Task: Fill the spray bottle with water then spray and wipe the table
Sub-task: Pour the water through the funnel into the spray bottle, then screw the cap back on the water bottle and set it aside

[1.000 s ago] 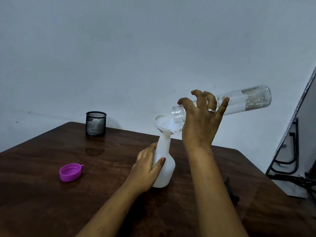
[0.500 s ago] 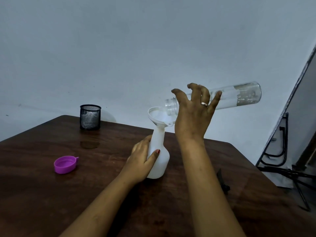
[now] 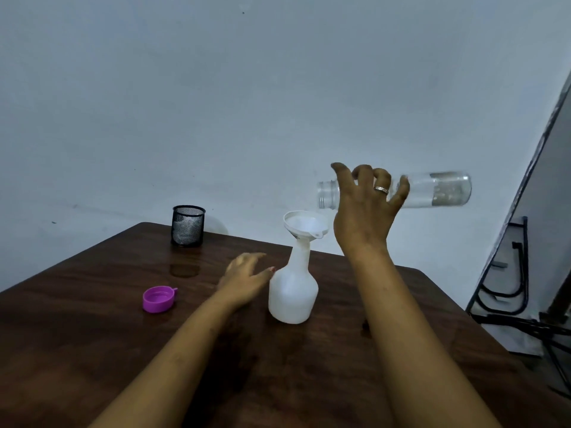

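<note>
On my feed I see a dark brown wooden table (image 3: pixel 92 350) pushed against a plain pale wall (image 3: pixel 216 103). A black mesh cup (image 3: pixel 188 225) stands near the far edge. A purple cap (image 3: pixel 158 299) lies open side up toward the left. Off the table's right side, a black metal frame (image 3: pixel 506 273) leans by a slanted dark panel.

The spray bottle (image 3: pixel 293 291) stands upright near the middle of the table. It is white and slightly see-through, with a squat round body and a long narrow neck, and it has no spray head on. A white funnel (image 3: pixel 304 225) sits in its neck, tilted a little.

My left hand (image 3: pixel 244 278) is blurred, just left of the spray bottle's body, with its fingers loose and spread and nothing in them. I cannot tell whether the thumb touches the plastic. My right hand (image 3: pixel 364 217), which wears a ring (image 3: pixel 381 189), curls over a clear bottle (image 3: pixel 438 189) and grips it. The clear bottle lies roughly level in the air. Its open mouth points left, above the funnel's right rim and apart from it.
</note>
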`<act>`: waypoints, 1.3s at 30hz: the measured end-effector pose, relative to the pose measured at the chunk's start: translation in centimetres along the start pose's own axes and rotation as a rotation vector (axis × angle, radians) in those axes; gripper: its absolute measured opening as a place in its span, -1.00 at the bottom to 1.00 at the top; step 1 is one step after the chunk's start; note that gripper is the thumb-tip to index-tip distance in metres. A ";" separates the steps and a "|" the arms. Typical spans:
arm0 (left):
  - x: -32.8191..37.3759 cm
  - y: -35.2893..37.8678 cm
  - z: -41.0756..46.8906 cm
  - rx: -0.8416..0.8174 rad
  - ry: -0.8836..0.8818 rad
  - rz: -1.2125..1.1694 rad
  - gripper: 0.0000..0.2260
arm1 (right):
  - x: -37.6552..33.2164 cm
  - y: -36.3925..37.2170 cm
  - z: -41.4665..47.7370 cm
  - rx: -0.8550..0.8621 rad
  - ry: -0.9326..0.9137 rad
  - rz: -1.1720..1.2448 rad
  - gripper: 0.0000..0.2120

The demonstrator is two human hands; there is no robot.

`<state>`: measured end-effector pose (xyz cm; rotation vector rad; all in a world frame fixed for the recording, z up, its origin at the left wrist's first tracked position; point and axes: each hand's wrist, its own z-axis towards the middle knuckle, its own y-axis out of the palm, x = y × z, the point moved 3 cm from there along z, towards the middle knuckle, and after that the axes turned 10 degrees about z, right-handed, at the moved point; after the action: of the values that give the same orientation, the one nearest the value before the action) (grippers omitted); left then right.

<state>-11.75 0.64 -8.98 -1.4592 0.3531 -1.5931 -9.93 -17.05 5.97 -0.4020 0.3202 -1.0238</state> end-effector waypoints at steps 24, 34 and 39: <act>0.4 -13.0 -7.9 0.314 -0.002 -1.056 -0.79 | -8.3 -2.7 -7.4 -0.272 0.325 1.388 -0.37; 6.1 -13.6 -7.4 0.404 0.198 -0.948 -0.75 | -10.4 3.2 -10.5 -0.529 0.376 1.530 -0.35; 6.0 -11.3 -6.8 0.461 0.246 -0.637 -0.69 | -10.1 4.7 -10.8 -0.518 0.358 1.593 -0.40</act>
<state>-21.95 -0.30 1.34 -1.0622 -0.3709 -2.1848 -16.01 -7.95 -5.06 -0.2842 1.0129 0.5910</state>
